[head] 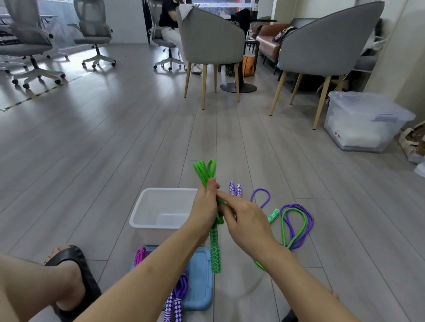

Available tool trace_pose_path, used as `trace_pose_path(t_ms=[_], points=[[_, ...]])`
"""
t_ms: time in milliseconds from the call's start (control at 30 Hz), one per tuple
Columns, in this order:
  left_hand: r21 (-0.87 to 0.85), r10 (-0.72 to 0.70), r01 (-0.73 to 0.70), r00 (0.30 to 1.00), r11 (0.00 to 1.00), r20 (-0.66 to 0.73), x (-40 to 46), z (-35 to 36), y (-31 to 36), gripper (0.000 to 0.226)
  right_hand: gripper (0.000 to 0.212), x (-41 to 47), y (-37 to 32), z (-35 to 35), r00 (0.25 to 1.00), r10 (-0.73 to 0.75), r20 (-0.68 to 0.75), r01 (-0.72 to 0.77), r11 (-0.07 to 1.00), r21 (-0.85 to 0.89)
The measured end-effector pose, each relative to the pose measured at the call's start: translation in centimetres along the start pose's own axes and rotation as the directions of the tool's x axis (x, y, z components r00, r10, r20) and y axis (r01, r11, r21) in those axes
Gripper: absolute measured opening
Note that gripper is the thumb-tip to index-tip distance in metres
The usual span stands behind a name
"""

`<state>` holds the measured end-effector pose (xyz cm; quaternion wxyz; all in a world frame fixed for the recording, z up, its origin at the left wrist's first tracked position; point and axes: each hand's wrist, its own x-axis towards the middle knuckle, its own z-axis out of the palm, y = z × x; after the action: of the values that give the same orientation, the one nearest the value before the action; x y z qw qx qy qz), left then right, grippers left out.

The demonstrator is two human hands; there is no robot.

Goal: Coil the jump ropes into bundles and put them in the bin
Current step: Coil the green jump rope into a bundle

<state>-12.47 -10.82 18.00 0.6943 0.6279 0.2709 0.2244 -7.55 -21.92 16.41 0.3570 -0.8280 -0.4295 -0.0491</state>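
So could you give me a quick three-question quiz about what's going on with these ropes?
1. True or false: the white bin already holds a rope.
2. Which hand grips the folded green rope: A left hand, B right hand?
3. What colour is the loose rope on the floor, right of the hands, tangled with green?

Key: 1 false; 2 A; 3 purple.

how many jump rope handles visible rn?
6: one green handle hanging below the left hand, one green and two purple on the floor, two purple at bottom. More may be hidden.
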Motion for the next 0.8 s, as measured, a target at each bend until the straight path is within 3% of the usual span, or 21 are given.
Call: trace_pose_path(t_ms=[133,267,367,500,567,667,800], points=[[-0.299,-0.059,0.012,0.987,0.954,-0.147,2.2,-1.4,1.3,0.029,0.011,-0.4,-0.9,0.0,0.994,-0.002,0.108,-0.017,0.985,0.173],[-0.527,-0.084,-0.049,0.971,0.848,-0.225,4.6,-3.9,3.2,0.032,0.010,-0.8,-0.6,0.0,0.968,-0.025,0.249,-0.019,0.985,0.174],[-0.588,-0.111,-0.078,0.954,0.805,-0.278,5.2,-5.6,4.4,0.035,0.013,-1.1,-0.3,-0.5,0.929,-0.053,0.367,-0.002,0.989,0.149],[-0.421,0.011,-0.167,0.937,0.891,-0.349,5.1,-7.0,5.1,0.035,0.013,-0.3,0.2,-3.0,0.905,-0.065,0.420,0.041,0.997,0.066],[-0.326,0.093,-0.194,0.949,0.925,-0.302,4.8,-7.4,5.1,0.034,0.014,0.3,0.5,-4.3,0.919,-0.066,0.390,0.066,0.998,0.014],[-0.178,0.157,-0.166,0.986,0.970,-0.064,3.8,-7.1,4.7,0.034,0.011,0.9,0.7,-5.5,0.962,-0.104,0.253,0.104,0.994,0.011],[0.046,0.167,-0.180,0.965,0.983,0.204,1.8,-5.4,3.5,0.032,0.014,1.4,0.0,-5.8,0.989,-0.138,0.051,0.138,0.990,0.014]])
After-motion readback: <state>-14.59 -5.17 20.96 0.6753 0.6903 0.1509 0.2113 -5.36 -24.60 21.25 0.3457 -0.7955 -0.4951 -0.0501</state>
